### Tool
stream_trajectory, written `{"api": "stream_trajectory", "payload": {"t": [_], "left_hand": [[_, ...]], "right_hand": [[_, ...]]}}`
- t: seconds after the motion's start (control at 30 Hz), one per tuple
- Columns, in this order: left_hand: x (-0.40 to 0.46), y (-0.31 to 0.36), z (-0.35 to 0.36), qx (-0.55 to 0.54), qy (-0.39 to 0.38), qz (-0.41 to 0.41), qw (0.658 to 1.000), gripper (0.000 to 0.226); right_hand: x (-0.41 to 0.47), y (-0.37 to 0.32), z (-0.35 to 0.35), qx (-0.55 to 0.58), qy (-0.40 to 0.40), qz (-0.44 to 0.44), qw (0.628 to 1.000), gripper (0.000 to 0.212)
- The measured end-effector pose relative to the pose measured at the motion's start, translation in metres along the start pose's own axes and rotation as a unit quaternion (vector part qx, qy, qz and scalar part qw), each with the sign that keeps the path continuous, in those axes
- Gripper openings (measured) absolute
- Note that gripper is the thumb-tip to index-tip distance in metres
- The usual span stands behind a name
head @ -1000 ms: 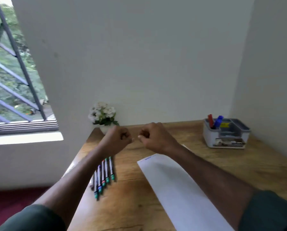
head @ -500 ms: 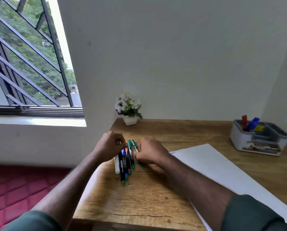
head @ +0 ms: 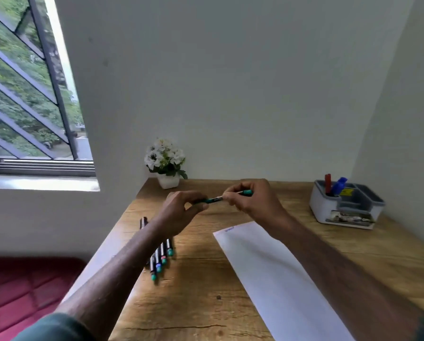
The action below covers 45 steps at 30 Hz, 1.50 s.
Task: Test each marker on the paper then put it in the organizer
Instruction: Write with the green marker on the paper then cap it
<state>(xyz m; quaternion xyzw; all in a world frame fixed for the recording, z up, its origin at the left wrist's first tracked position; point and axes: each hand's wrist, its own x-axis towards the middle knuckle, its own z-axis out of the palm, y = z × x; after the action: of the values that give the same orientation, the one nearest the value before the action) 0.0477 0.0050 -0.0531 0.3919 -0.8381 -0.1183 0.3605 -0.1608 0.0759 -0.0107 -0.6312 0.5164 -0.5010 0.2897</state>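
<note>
I pinched the green marker (head: 217, 199) between my left hand (head: 181, 212) and right hand (head: 252, 203), above the table; yanking the cap carelessly could fling it away.

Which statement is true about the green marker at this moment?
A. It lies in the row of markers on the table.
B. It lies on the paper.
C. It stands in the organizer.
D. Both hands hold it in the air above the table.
D: the left hand and the right hand each grip one end of the green marker, lifted above the table.
</note>
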Motion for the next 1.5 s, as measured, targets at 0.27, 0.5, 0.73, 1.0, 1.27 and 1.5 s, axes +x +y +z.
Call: {"api": "stream_trajectory", "payload": {"t": [0.27,0.5,0.73,1.0,1.27,1.5], "left_hand": [[0.017,0.077,0.052,-0.162,-0.07,0.108,0.978,0.015],[0.029,0.088,0.045,-0.209,-0.182,0.126,0.952,0.023],[0.04,0.077,0.037,-0.174,-0.235,0.133,0.947,0.04],[0.039,0.036,0.05,-0.082,-0.075,0.007,0.994,0.011],[0.035,0.04,0.052,0.143,-0.206,-0.061,0.966,0.041],[0.035,0.036,0.055,0.153,-0.219,-0.067,0.961,0.045]], "right_hand": [[-0.016,0.016,-0.044,0.097,0.03,0.039,0.994,0.036],[-0.024,0.027,-0.068,0.156,-0.009,0.031,0.987,0.025],[-0.021,0.047,-0.071,0.201,0.018,0.027,0.979,0.024],[-0.03,0.069,-0.067,0.184,0.037,0.076,0.979,0.024],[-0.06,0.077,-0.052,-0.003,0.033,0.07,0.997,0.006],[-0.019,0.069,-0.046,-0.084,0.08,0.073,0.991,0.025]]}}
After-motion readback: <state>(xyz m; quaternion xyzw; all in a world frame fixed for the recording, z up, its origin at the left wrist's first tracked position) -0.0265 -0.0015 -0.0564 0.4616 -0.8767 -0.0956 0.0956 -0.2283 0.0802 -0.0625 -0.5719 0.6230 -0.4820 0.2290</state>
